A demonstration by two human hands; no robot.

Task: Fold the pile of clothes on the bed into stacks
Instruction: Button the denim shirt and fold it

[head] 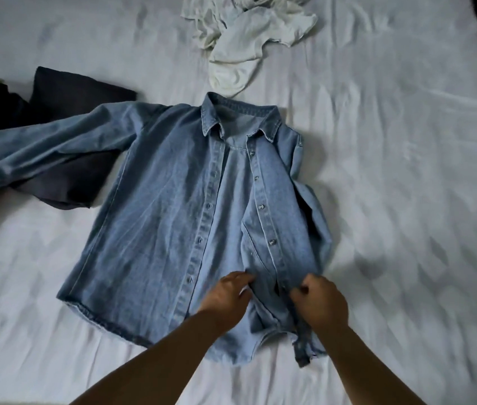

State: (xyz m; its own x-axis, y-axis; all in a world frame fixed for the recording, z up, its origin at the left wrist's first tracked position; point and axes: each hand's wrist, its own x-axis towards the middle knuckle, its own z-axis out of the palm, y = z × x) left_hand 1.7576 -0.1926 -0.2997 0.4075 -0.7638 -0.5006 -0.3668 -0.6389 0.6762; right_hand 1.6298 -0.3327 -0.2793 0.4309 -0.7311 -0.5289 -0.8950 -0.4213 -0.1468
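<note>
From my viewpoint, the bed sheet (392, 200) lies bare to the right of the denim shirt (167, 217) — wide room for a hand there. Bare sheet also lies at lower left, below the shirt's hem. On the left side, the outstretched sleeve (41, 153) crosses a dark folded garment (65, 182), blocking that path. Beyond the collar, a crumpled white garment (246, 33) sits near — only a narrow gap between them.
</note>
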